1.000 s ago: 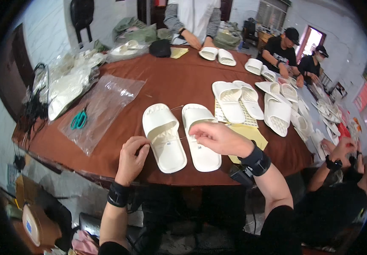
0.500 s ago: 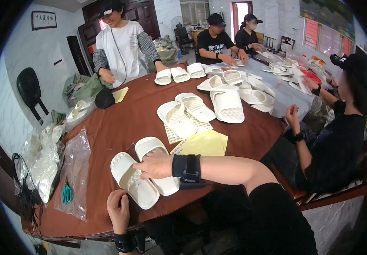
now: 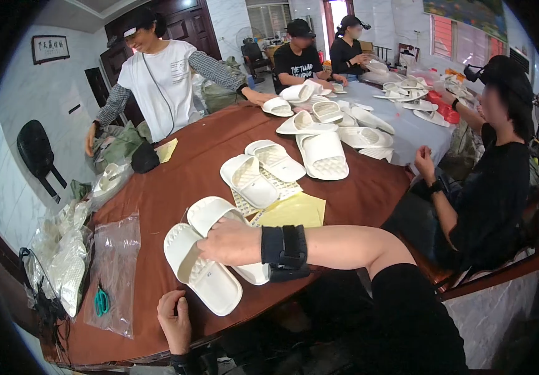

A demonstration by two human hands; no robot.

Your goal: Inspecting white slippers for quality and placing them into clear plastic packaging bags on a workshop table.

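Two white slide slippers lie side by side in front of me, toes pointing away. My right hand (image 3: pixel 227 242) reaches over the pair and grips at the inner edge of the left slipper (image 3: pixel 214 286). It covers much of the right slipper (image 3: pixel 210 211), and its fingertips are partly hidden. My left hand (image 3: pixel 174 317) rests at the table's near edge beside the left slipper's heel, fingers loosely curled with nothing in them. Farther off, another pair of slippers (image 3: pixel 250 180) sits on yellow sticker sheets (image 3: pixel 291 211).
A brown cloth covers the table (image 3: pixel 163 194). Left are teal scissors (image 3: pixel 101 301) on a clear plastic bag (image 3: pixel 116 269), more bagged slippers (image 3: pixel 72 250) and a black cap (image 3: pixel 145 159). More slippers (image 3: pixel 322 153) pile up far right. Co-workers stand or sit around the table.
The left slipper has turned slightly, its heel shifting right, and my right hand's fingers have curled in. Across the table, a person has pushed slippers rightward toward the pile.
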